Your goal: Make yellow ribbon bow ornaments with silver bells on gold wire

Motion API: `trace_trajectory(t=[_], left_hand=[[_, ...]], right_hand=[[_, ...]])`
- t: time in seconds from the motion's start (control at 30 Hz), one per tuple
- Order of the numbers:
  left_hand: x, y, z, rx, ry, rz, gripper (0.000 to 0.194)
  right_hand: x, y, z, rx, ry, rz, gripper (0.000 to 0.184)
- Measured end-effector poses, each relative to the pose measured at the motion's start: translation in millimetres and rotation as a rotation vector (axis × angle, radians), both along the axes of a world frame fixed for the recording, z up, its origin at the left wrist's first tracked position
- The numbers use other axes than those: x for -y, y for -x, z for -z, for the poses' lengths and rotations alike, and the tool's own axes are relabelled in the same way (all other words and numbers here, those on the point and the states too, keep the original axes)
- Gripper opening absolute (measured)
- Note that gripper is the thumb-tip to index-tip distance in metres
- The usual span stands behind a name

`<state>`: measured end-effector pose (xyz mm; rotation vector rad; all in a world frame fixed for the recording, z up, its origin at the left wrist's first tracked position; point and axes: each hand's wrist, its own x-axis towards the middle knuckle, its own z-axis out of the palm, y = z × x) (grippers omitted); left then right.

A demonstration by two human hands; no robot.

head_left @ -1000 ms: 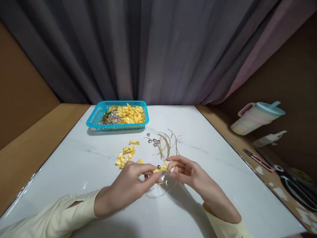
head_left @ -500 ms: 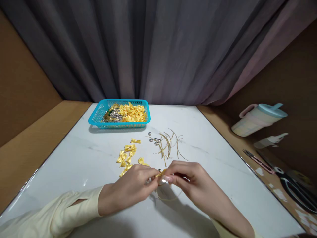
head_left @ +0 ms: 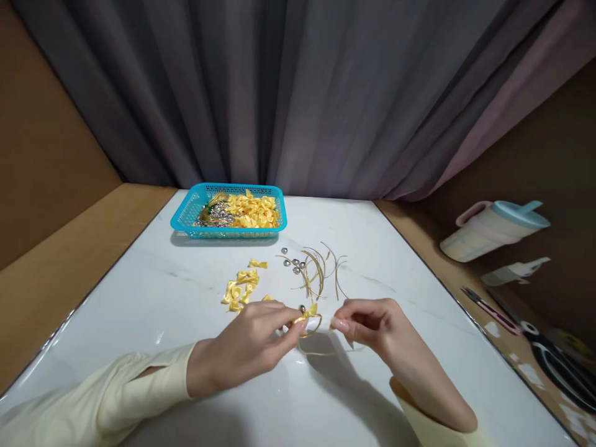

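Observation:
My left hand pinches a small yellow ribbon bow with a silver bead on it, just above the white table. A thin gold cord loops from the bow toward my right hand, whose fingertips pinch the cord's end a little to the right. Behind the hands lie several loose yellow bows, a few silver beads and a bundle of gold cords.
A turquoise basket at the back holds yellow bows, silver beads and cords. On the wooden ledge to the right stand a pastel lidded cup, a small snipper and black scissors. A grey curtain hangs behind.
My right hand has moved away to the right from the left hand, drawing the gold cord out into a loop. The left hand keeps the bow in place.

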<state>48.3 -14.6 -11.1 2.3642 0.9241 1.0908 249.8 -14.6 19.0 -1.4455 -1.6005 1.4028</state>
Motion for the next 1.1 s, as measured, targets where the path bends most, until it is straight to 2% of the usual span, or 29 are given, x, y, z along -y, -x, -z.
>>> trace_trajectory(t=[0.07, 0.2, 0.4, 0.47, 0.57, 0.73, 0.9, 1.1], left_hand=[[-0.3, 0.5, -2.2, 0.017, 0.037, -0.033, 0.024], [-0.2, 0.6, -3.5, 0.011, 0.091, -0.018, 0.024], [0.8, -1.4, 0.0, -0.076, 0.040, 0.034, 0.030], [1.2, -0.7, 1.4, -0.134, 0.007, 0.084, 0.033], [1.6, 1.5, 2.5, -0.192, -0.046, 0.160, 0.035], [1.0, 3.2, 0.1, -0.227, -0.137, 0.192, 0.034], [1.5, 2.8, -3.4, -0.115, -0.100, 0.186, 0.028], [1.0, 3.3, -8.0, 0.096, -0.028, 0.132, 0.019]], right_hand=[[5.3, -1.8, -2.7, 0.064, -0.024, -0.029, 0.024], [15.0, -1.3, -8.3, 0.138, -0.126, -0.130, 0.029], [16.8, 10.4, -14.0, 0.042, -0.157, -0.280, 0.030], [11.0, 17.0, -13.9, -0.011, -0.110, -0.258, 0.028], [-1.7, 24.3, -11.1, -0.119, 0.004, -0.144, 0.027], [-14.6, 22.7, -1.6, -0.294, 0.178, -0.005, 0.024], [-12.1, 12.6, 3.4, -0.375, 0.243, 0.059, 0.024], [-2.0, -0.5, -0.2, -0.319, 0.225, 0.107, 0.028]])
